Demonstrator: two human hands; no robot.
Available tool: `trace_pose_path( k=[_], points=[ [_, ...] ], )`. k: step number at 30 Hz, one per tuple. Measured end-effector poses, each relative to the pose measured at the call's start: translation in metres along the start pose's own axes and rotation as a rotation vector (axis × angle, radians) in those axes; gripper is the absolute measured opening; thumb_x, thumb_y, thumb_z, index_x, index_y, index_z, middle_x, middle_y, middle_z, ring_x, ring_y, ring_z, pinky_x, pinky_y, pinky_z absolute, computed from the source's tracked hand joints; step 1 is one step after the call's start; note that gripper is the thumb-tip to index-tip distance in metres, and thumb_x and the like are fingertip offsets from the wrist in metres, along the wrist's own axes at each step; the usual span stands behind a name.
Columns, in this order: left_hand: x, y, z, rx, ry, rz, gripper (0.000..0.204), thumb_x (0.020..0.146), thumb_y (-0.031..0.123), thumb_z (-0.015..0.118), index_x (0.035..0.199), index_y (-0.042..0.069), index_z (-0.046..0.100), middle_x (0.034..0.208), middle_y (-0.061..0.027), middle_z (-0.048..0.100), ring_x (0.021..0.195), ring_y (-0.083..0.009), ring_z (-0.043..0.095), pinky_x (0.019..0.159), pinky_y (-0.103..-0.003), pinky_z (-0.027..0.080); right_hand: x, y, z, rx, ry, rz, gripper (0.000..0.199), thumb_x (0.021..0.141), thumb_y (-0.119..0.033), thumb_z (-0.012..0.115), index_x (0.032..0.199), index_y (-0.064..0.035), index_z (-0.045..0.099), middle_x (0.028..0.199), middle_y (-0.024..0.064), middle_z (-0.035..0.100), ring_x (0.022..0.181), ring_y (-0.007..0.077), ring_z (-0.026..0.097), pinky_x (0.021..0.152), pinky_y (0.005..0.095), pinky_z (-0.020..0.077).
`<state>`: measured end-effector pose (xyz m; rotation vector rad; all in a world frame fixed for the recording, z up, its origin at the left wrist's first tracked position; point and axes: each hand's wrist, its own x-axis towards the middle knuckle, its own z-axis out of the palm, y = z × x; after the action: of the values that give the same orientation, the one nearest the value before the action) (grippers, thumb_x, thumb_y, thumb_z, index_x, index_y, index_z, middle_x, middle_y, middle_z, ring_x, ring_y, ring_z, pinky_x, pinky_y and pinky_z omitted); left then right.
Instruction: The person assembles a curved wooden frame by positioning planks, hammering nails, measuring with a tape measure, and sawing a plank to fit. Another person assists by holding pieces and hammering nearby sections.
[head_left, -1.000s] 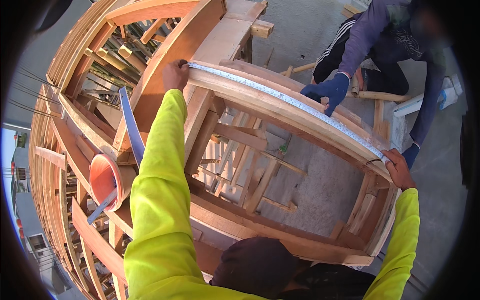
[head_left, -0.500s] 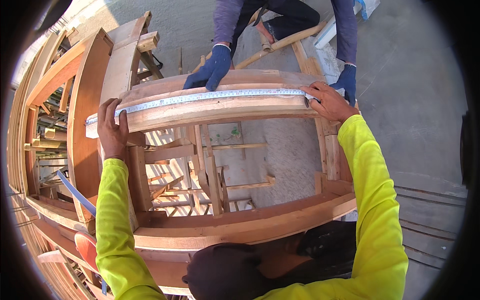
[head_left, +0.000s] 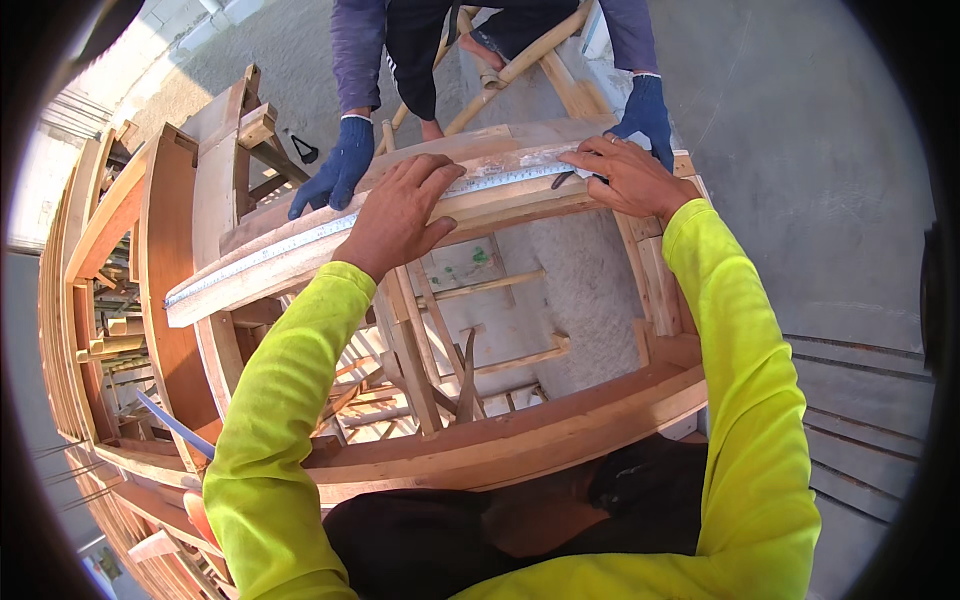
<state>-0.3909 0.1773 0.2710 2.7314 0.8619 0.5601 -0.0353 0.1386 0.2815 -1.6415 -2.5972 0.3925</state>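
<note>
A tape measure's white blade (head_left: 300, 240) runs along the top of a pale wooden beam (head_left: 260, 270) that lies across the far side of a timber frame. My left hand (head_left: 405, 205) rests over the blade near mid-length, fingers curled across it and thumb against the beam's near side. Further right, my right hand (head_left: 632, 178) is closed around the tape's body, mostly hidden by the fingers; a dark curved piece (head_left: 562, 180) shows beside them. Opposite me, a co-worker's blue-gloved hands (head_left: 335, 172) touch or hover by the beam's far side, one near each end.
The near rail (head_left: 520, 435) of the timber frame crosses in front of my body. Through its opening, wooden sticks and concrete floor show below. At left stand stacked wooden frames (head_left: 168, 260) and a saw blade (head_left: 175, 425). Bamboo poles (head_left: 525, 65) lie near the co-worker's feet.
My left hand has moved right, from the blade's left end to around its middle. My right hand stays at the tape's body. The view has shifted, and the co-worker's left-side glove sits further left.
</note>
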Motion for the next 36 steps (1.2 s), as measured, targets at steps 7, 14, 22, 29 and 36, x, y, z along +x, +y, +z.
trace_pose_path(
  k=[7, 14, 22, 29, 36],
  points=[
    [0.049, 0.018, 0.033, -0.043, -0.072, -0.017, 0.074, 0.073, 0.015, 0.081, 0.141, 0.011, 0.050, 0.136, -0.0144, 0.054, 0.130, -0.0383, 0.051, 0.112, -0.046, 0.043, -0.009, 0.027, 0.011, 0.016, 0.139, -0.080, 0.051, 0.090, -0.019, 0.053, 0.140, -0.0148, 0.061, 0.124, 0.0120, 0.063, 0.117, 0.0316, 0.056, 0.101, 0.0464, 0.0449],
    [0.061, 0.034, 0.058, 0.058, -0.112, -0.037, 0.070, 0.074, 0.010, 0.079, 0.139, 0.013, 0.053, 0.133, -0.0148, 0.054, 0.126, -0.0390, 0.052, 0.109, -0.048, 0.044, -0.055, 0.067, 0.007, -0.003, 0.198, 0.084, 0.050, 0.090, -0.019, 0.057, 0.141, -0.0175, 0.061, 0.128, 0.0094, 0.061, 0.118, 0.0290, 0.056, 0.101, 0.0458, 0.0425],
    [0.068, 0.043, 0.064, 0.097, -0.101, -0.077, 0.063, 0.074, 0.010, 0.079, 0.134, 0.015, 0.059, 0.128, -0.0130, 0.054, 0.121, -0.0351, 0.052, 0.106, -0.047, 0.042, -0.067, 0.076, 0.012, -0.021, 0.229, 0.123, 0.048, 0.091, -0.015, 0.059, 0.138, -0.0187, 0.064, 0.134, 0.0070, 0.059, 0.119, 0.0269, 0.056, 0.098, 0.0463, 0.0415],
    [0.077, 0.052, 0.066, 0.068, -0.110, -0.084, 0.067, 0.073, 0.012, 0.078, 0.136, 0.011, 0.057, 0.137, -0.0189, 0.051, 0.128, -0.0405, 0.049, 0.110, -0.047, 0.042, -0.068, 0.078, 0.014, -0.042, 0.230, 0.177, 0.050, 0.091, -0.017, 0.060, 0.140, -0.0252, 0.063, 0.134, 0.0063, 0.059, 0.123, 0.0265, 0.054, 0.099, 0.0481, 0.0401],
    [0.122, 0.071, 0.092, -0.041, -0.077, 0.024, 0.067, 0.074, 0.013, 0.078, 0.137, 0.010, 0.056, 0.140, -0.0203, 0.050, 0.131, -0.0417, 0.049, 0.111, -0.048, 0.042, -0.074, 0.087, 0.018, -0.054, 0.193, 0.243, 0.051, 0.093, -0.017, 0.062, 0.142, -0.0291, 0.061, 0.138, 0.0088, 0.058, 0.128, 0.0271, 0.053, 0.102, 0.0494, 0.0428]
  ],
)
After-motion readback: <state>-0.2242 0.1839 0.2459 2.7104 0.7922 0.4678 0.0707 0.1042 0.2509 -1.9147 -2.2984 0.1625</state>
